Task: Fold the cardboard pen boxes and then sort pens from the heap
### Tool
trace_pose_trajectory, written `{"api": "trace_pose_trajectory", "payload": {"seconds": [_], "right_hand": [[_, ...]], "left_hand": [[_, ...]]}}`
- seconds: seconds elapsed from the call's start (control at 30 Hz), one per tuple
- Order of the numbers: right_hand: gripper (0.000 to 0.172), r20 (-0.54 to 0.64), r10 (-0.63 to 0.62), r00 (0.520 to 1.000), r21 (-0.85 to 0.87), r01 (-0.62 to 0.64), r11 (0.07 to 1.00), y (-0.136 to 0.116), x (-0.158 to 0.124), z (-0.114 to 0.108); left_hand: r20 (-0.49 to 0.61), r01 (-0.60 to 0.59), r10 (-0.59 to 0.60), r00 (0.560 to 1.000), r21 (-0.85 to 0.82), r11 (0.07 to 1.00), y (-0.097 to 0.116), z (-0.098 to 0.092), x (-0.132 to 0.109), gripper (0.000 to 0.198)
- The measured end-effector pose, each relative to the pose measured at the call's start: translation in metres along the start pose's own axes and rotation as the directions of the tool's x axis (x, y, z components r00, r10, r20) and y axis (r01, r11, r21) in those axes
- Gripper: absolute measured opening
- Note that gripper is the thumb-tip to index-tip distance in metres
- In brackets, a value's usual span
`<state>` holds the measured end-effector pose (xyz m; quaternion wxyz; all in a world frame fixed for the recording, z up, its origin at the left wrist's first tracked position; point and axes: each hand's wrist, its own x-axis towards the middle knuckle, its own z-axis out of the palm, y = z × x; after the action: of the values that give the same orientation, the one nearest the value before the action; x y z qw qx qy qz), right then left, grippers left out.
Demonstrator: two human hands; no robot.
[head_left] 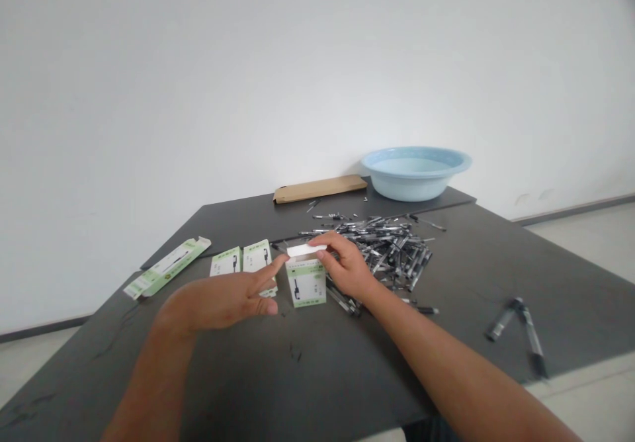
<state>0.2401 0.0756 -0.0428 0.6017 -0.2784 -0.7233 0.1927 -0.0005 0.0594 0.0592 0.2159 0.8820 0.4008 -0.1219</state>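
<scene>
Two hands meet at the upright green-and-white carton (308, 286) on the worktop (258, 382): the right hand (344, 268) pinches its white flap (305, 250) between fingers, while the left hand (225, 300), unclenched, puts one fingertip to the flap's edge. Light, even pressure should avoid creasing. Contents are hidden.

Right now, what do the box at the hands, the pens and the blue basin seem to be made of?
Box: likely thin printed card, matte-looking, with a white flap. Pens: probably clear and black plastic, shiny, given the bright glints. Blue basin: seemingly moulded plastic, smooth, with one continuous flared rim.
</scene>
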Motion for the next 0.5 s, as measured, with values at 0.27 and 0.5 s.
{"api": "trace_pose_trajectory", "payload": {"seconds": [0.27, 0.5], "right_hand": [[0.014, -0.054, 0.137, 0.989, 0.153, -0.127, 0.980, 0.006, 0.001, 0.002], [0.010, -0.012, 0.166, 0.986, 0.235, -0.159, 0.959, 0.003, 0.001, 0.011]], "left_hand": [[0.030, 0.052, -0.053, 0.998, 0.030, 0.998, 0.009, -0.002, 0.002, 0.092], [0.025, -0.009, 0.009, 1.000, 0.006, 1.000, 0.011, 0.001, 0.004, 0.088]]}}
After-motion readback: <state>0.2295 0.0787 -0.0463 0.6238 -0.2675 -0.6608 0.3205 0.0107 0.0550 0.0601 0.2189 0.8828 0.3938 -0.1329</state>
